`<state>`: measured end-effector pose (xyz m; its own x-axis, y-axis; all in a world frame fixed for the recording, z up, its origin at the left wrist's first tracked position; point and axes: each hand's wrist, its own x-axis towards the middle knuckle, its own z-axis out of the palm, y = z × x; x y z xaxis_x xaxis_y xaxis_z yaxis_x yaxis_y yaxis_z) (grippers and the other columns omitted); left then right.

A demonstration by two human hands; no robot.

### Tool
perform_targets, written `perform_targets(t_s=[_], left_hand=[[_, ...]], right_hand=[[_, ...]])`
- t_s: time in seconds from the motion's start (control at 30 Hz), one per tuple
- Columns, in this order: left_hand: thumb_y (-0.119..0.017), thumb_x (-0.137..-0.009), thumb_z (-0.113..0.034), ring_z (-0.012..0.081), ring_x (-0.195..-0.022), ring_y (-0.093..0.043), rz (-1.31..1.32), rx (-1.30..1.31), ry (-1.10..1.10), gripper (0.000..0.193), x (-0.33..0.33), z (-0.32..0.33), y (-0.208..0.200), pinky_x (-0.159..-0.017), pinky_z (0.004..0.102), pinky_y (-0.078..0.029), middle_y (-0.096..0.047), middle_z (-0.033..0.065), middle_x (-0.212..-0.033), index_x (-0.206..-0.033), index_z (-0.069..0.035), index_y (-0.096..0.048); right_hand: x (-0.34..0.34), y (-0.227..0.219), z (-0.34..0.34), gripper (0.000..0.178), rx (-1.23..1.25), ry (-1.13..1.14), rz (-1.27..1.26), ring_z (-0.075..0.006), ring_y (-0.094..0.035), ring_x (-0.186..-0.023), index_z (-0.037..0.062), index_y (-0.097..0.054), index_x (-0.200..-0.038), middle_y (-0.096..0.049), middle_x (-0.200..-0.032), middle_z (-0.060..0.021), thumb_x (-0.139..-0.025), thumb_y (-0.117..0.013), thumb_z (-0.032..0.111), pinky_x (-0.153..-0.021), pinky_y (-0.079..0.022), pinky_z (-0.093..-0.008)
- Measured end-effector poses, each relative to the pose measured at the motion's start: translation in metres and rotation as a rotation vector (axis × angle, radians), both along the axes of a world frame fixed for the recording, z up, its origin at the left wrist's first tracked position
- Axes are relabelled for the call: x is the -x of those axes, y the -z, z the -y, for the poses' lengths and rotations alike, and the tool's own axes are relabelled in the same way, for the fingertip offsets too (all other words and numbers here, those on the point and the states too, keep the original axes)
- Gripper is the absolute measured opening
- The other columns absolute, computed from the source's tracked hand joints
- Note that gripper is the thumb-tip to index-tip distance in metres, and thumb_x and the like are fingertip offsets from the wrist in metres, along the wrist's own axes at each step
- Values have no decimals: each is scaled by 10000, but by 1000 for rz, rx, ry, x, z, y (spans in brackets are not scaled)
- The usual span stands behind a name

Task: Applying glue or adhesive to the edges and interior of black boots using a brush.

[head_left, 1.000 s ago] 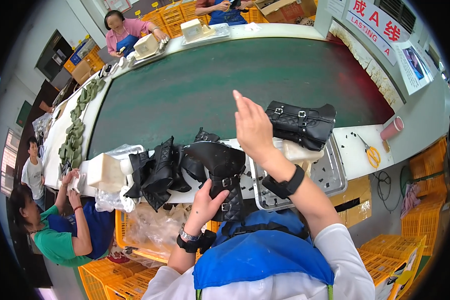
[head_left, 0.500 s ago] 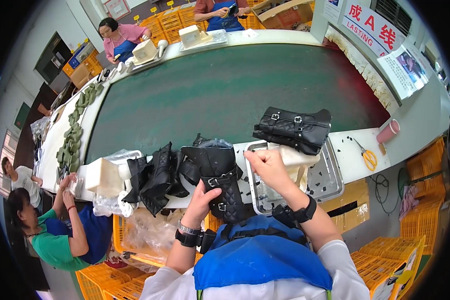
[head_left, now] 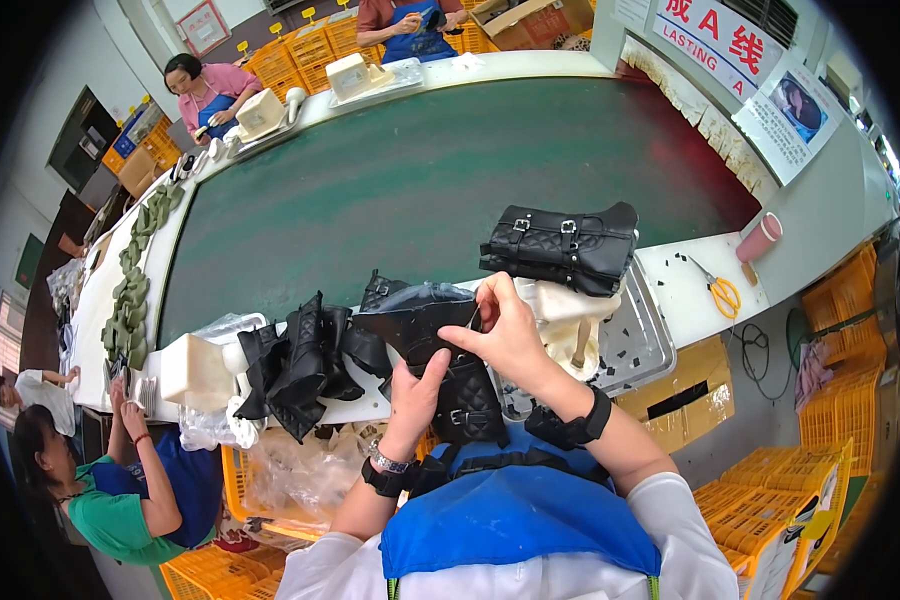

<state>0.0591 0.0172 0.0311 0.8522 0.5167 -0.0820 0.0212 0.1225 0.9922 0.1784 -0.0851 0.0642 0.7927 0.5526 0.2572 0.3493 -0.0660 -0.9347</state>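
Note:
A black quilted boot upper (head_left: 465,405) with buckled straps stands in front of me, its top end facing the green belt. My left hand (head_left: 413,405) grips its left side, thumb pointing up. At the upper's top right edge my right hand (head_left: 515,335) is closed in a pinch, thumb against the black leather; the fingertips partly hide what they hold. More black boot uppers (head_left: 310,360) lie bunched to the left. Beyond my right hand, a stack of black boot uppers (head_left: 560,245) rests above a cream container (head_left: 570,300) with a brush handle in it.
A metal tray (head_left: 658,325) with black scraps sits at right, near orange-handled scissors (head_left: 722,298) and a pink cup (head_left: 760,238). The green belt (head_left: 420,180) stretches ahead. Co-workers sit at left and across. Yellow crates (head_left: 770,510) stand behind right.
My right hand has moved left and down from beside the tray onto the boot upper's top edge. My left hand still holds the upper. The whole view has shifted slightly.

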Motion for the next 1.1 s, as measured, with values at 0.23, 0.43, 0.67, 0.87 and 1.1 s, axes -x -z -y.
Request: perform_targets(t_s=[0.23, 0.43, 0.67, 0.87, 1.1], left_hand=[[-606, -845, -179, 141, -935, -556, 41, -100, -4, 382, 0, -8, -1, -817, 280, -449, -587, 74, -1063, -1157, 12, -496], [-565, -883, -275, 157, -1025, -501, 233, 163, -156, 436, -5, -19, 2, -909, 300, -384, -530, 67, -1126, -1201, -3, -442], [-432, -941, -359, 147, -974, -536, 200, 375, -226, 425, -11, -27, -7, -850, 284, -424, -553, 68, -1105, -1166, 0, -474], [-647, -817, -259, 163, -976, -536, 65, -139, -173, 465, -13, -22, 4, -878, 291, -416, -554, 76, -1077, -1168, -17, -462], [-694, -771, -200, 170, -1025, -504, 76, 20, -214, 567, -17, -19, 11, -889, 297, -411, -520, 76, -1114, -1217, -19, -395]], right_hand=[[-3, 21, -7, 460, -115, 21, -67, -92, -395, -503, 71, -387, -876, -398, -582, 3, -686, -765, 253, -469, -369, -248], [12, 12, -7, 468, -60, -108, -10, -83, -396, -508, 62, -398, -920, -421, -597, -4, -675, -771, 202, -456, -362, -240], [18, 12, -7, 464, -48, -107, 32, -89, -390, -488, 55, -412, -954, -446, -600, -9, -681, -761, 189, -445, -342, -242], [13, 27, -9, 482, -92, -92, 0, -40, -348, -508, 72, -406, -977, -393, -602, 37, -680, -770, 178, -436, -301, -197], [17, 24, -3, 497, -28, -110, 92, -61, -369, -493, 72, -403, -1000, -405, -594, 25, -675, -766, 167, -432, -318, -213]])
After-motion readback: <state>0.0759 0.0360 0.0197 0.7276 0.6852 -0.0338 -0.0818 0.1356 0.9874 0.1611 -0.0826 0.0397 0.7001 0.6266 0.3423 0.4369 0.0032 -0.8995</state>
